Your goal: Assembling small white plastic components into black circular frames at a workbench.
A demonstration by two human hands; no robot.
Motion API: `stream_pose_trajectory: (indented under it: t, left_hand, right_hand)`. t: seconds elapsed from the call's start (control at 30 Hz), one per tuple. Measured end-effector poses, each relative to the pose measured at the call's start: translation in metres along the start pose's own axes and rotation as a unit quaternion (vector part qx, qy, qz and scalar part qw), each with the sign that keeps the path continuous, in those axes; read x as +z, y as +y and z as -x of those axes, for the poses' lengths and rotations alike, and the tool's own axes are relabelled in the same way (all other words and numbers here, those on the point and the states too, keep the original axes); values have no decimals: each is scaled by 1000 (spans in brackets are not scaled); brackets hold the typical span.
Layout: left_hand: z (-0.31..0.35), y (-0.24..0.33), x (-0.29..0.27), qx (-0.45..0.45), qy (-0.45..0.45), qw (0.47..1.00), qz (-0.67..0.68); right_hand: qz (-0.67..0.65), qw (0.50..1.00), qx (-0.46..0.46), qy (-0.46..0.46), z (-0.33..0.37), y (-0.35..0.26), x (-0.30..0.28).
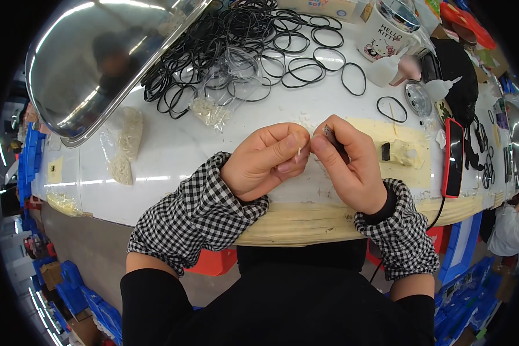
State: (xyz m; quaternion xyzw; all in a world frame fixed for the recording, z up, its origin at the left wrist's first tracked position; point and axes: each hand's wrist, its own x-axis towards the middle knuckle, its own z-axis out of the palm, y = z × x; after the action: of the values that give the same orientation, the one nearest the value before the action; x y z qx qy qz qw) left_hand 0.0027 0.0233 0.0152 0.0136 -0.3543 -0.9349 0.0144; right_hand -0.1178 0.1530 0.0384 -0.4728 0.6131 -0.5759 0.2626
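Both my hands meet just above the white table, fingertips nearly touching. The thumb and fingers of my left hand are pinched on a tiny white piece, whose exact kind is too small to tell. In my right hand is a small dark metal tool, gripped between thumb and curled forefinger; its pointed end shows near the knuckle and the rest is hidden. White crumbs lie on the table just beyond my fingers. Checked sleeve covers wrap both forearms.
Black rubber rings lie heaped at the back, beside a clear bag of small pale pieces. A shiny metal tray leans in at far left, near another bag. To the right are yellow tape, a red-edged phone and a mug.
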Motion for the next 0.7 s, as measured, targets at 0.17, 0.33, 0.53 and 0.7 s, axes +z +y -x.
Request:
stream_pose_trajectory:
  t: [0.17,0.33,0.53,0.7]
  left_hand:
    - [0,-1,-2,-13,6,1000,10]
    - [-1,-3,0,-36,34,996,68]
    - [0,-7,-2,-38,28,993,110]
    - [0,-9,-3,-18,1,995,95]
  right_hand:
    - [98,994,-53,7,-1,-6,-3]
    - [266,946,-176,61,-3,2,0]
    - [341,918,-191,68,-3,5,2]
    - [352,914,-188,74,-3,6,3]
